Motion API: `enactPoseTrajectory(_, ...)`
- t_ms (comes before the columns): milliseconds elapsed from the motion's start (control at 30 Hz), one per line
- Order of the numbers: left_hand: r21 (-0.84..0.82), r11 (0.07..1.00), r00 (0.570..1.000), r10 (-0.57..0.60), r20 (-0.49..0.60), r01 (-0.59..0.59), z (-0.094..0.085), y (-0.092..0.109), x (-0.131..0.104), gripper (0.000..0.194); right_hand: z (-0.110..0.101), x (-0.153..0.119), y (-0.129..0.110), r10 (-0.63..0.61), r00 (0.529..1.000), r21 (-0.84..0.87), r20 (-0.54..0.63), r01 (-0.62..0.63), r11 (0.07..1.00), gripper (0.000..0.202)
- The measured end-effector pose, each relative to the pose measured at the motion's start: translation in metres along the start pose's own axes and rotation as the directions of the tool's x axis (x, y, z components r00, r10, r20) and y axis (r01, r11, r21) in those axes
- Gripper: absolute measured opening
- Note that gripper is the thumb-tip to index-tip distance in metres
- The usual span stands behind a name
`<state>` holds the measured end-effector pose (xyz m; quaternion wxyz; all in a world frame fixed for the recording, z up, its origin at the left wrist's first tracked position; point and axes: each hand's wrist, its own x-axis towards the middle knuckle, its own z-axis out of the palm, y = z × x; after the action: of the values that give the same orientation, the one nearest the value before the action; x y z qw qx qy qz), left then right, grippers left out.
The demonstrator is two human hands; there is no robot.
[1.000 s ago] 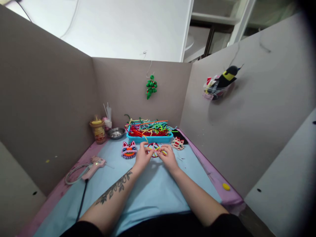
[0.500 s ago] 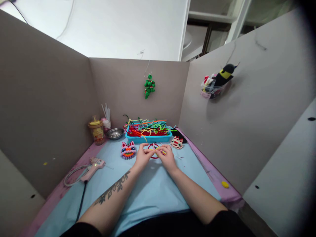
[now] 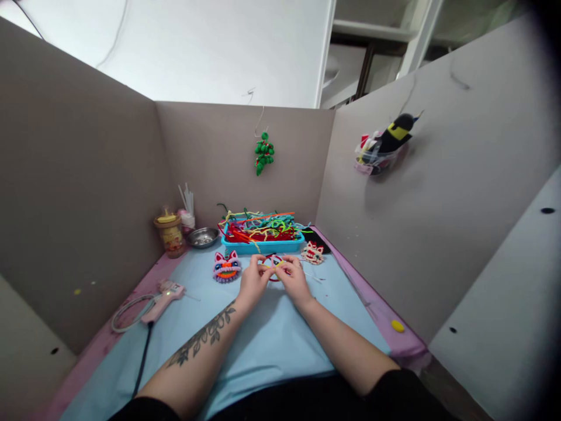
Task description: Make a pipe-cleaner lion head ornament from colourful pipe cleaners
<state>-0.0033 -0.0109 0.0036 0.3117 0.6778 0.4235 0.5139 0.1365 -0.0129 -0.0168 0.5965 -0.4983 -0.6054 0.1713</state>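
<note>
Narrow fingertip pinch, left hand (image 3: 253, 282) and right hand (image 3: 297, 284): pipe-cleaner ring (image 3: 275, 280), presumably light, pliable; best held by rim.

Head view, forward and down, hands mid-distance

The glue gun (image 3: 163, 302) is pale pink; the tray (image 3: 263, 245) is bright blue. A lilac animal face (image 3: 227, 270) has red-and-pink ears and an orange mouth. Dark leafy tattoos pattern one forearm (image 3: 202, 340); both sleeves (image 3: 146, 409) are black.
</note>
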Motion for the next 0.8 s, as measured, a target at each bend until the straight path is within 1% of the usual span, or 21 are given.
enactPoseTrajectory(100, -0.004, 1.0, 1.0, 0.005, 0.01, -0.005, 0.0012, 0.001, -0.0007, 0.033, 0.001, 0.0005, 0.0005, 0.003, 1.0, 0.026, 0.02, -0.004, 1.0, 0.013)
enactPoseTrajectory(300, -0.139, 0.99, 0.999, -0.033, 0.013, 0.034, 0.005, 0.0001, 0.0017, 0.043, 0.0006, 0.0037, 0.0028, 0.027, 1.0, 0.074, 0.015, -0.028, 0.997, 0.019)
enactPoseTrajectory(433, -0.242, 0.967, 0.996, -0.092, -0.016, 0.085, 0.0036, -0.0001, 0.0047, 0.047, -0.0016, 0.0058, 0.0032, 0.029, 0.999, 0.089, 0.02, -0.031, 0.996, 0.023)
enactPoseTrajectory(533, -0.287, 0.952, 0.993, -0.118, -0.011, 0.11, 0.0023, 0.0005, 0.0065, 0.049, -0.0027, 0.0059, 0.0027, 0.012, 1.0, 0.089, -0.011, -0.011, 0.996, 0.02)
enactPoseTrajectory(633, -0.296, 0.948, 0.992, -0.127, -0.001, 0.121, 0.0024, 0.0006, 0.007, 0.051, -0.0033, 0.0054, 0.0012, 0.015, 1.0, 0.083, -0.024, -0.013, 0.996, 0.015)
enactPoseTrajectory(800, -0.324, 0.934, 0.989, -0.149, 0.02, 0.148, 0.0041, 0.0012, 0.0065, 0.055, -0.0039, 0.0044, -0.0024, 0.012, 1.0, 0.106, 0.008, -0.012, 0.994, 0.011)
